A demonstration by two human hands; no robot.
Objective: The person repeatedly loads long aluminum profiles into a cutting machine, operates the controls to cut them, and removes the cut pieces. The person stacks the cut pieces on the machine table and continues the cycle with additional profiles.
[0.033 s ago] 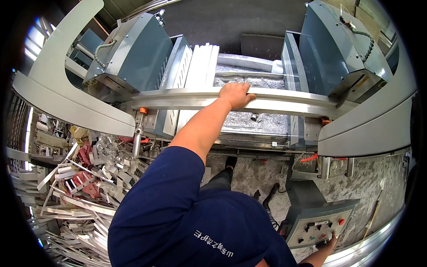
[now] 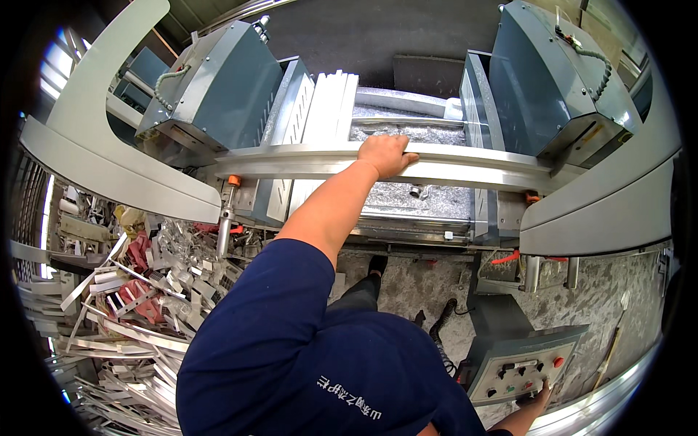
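My left hand (image 2: 387, 155) is closed over a long silver metal profile (image 2: 472, 166), fingers on its far side and thumb along the top. The bar spans two grey-blue machine heads, the left head (image 2: 233, 91) and the right head (image 2: 560, 80), its ends resting beside orange-tipped clamps, the left clamp (image 2: 231, 190) and the right clamp (image 2: 533, 198). Down at the lower right, my right hand (image 2: 538, 400) touches the front of a grey control panel (image 2: 502, 374) with knobs and a red button. One of its digits is stretched out on the panel; the others are partly hidden.
Metal offcuts (image 2: 145, 320) are heaped on the left. White profiles (image 2: 331, 109) lie behind the bar, next to a chip-covered bed (image 2: 436, 200). Curved grey guards, one left (image 2: 123, 174) and one right (image 2: 596, 211), flank the machine. A coiled black cable (image 2: 438, 334) hangs by the panel.
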